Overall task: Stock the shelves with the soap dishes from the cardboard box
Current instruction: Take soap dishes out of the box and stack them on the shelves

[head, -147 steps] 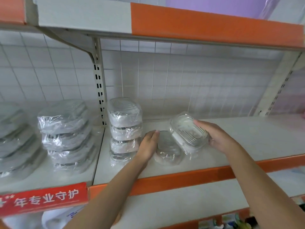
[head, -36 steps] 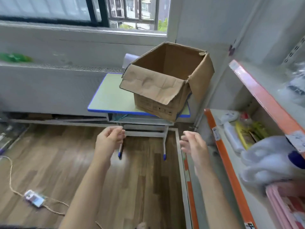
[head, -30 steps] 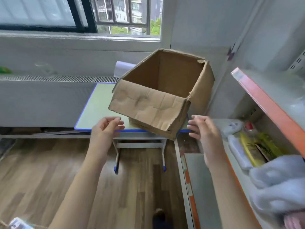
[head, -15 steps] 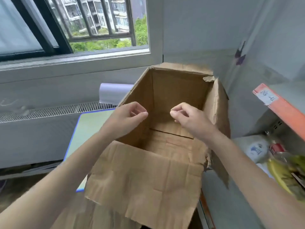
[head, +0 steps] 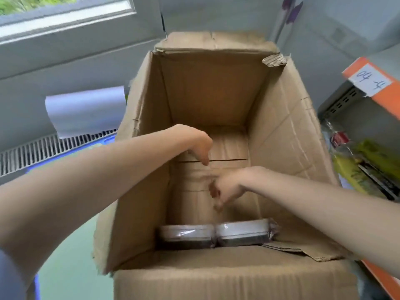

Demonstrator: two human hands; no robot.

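Note:
The open cardboard box [head: 281,131] fills the middle of the view, its flaps up. At its bottom, against the near wall, lie two plastic-wrapped soap dishes side by side: the left dish [head: 187,234] and the right dish [head: 243,231]. Both my arms reach down into the box. My left hand [head: 200,146] hangs by the left wall, fingers pointing down and holding nothing. My right hand [head: 225,190] is lower, just above the dishes, fingers loosely curled downward and blurred; it touches neither dish.
The box stands on a green desk with a blue edge [head: 71,267]. A shelf with an orange edge and a paper label [head: 370,82] is at the right, with bottles and packets [head: 357,167] below it. A window and radiator grille [head: 43,150] are at the left.
I turned from the shelf to the box and stepped up to it. Both hands, which hovered over the opening half a second ago, have dropped inside; the two dishes have come into view.

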